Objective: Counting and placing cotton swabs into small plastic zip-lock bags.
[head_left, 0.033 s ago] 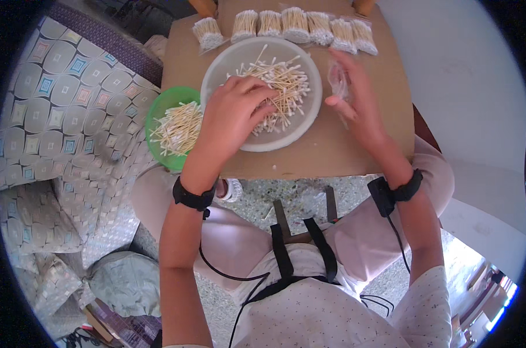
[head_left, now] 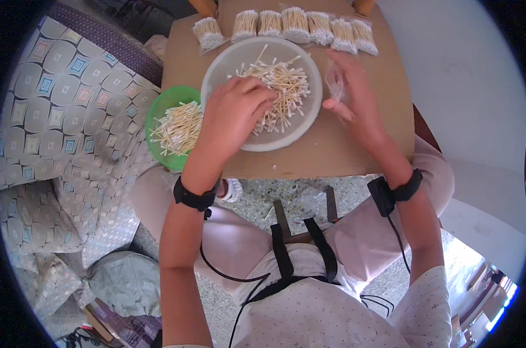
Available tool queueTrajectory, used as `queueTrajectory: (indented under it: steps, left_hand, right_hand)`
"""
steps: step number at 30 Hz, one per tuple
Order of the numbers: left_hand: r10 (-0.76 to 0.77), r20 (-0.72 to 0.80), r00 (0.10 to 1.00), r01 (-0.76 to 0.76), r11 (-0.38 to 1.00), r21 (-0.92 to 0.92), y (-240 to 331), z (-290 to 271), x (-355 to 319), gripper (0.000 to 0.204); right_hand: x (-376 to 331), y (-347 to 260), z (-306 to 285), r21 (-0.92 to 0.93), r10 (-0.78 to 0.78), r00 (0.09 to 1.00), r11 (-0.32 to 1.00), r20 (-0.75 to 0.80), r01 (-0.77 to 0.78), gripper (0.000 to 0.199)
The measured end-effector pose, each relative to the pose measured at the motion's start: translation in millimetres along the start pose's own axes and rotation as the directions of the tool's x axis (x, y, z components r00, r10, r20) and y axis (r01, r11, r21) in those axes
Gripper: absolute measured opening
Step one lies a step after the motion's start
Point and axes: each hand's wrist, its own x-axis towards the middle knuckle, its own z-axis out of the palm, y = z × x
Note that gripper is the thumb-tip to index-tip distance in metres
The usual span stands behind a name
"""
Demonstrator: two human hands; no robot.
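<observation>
Loose cotton swabs (head_left: 283, 87) are heaped in a wide white bowl (head_left: 317, 107). My left hand (head_left: 234, 107) reaches over the bowl's left side, its fingers curled together at the swabs; the fingertips are partly hidden. To the right of the bowl, my right hand (head_left: 356, 95) holds a small clear plastic bag (head_left: 335, 81) between thumb and fingers, just above the cardboard. More swabs (head_left: 179, 127) lie in a green bowl (head_left: 153, 110) at the left, beside my left wrist.
Several clear packs of cotton swabs (head_left: 295, 26) stand in a row along the far side of the cardboard surface (head_left: 367, 156). Patterned fabric (head_left: 71, 98) drapes at the left, and a pale wall (head_left: 460, 75) rises at the right. Black bands with cables circle both wrists.
The fingers of my left hand have drawn closer together at the swabs. My right hand has shifted very slightly left with the plastic bag.
</observation>
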Motion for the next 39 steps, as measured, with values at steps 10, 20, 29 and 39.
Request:
queueTrajectory:
  steps: [10,20,29,39]
  left_hand:
    - [0.036,-0.059,0.998,-0.025,0.984,0.178,0,-8,0,0.012]
    - [-0.355,-0.259,0.898,0.170,0.824,-0.541,10,-15,4,0.011]
    - [-0.435,-0.029,0.900,0.136,0.342,-0.930,31,8,4,0.014]
    - [-0.165,-0.146,0.975,0.057,0.832,-0.552,41,21,2,0.010]
  right_hand:
    - [-3,1,4,-0.033,0.035,0.999,0.999,0.037,-0.033,0.082]
    - [3,-1,-2,0.061,0.073,0.970,0.996,-0.230,-0.061,0.046]
    - [4,-32,-9,-0.166,-0.223,0.974,0.963,-0.047,0.213,0.024]
    - [-6,-45,-8,0.290,0.085,0.996,0.953,0.003,-0.082,0.010]
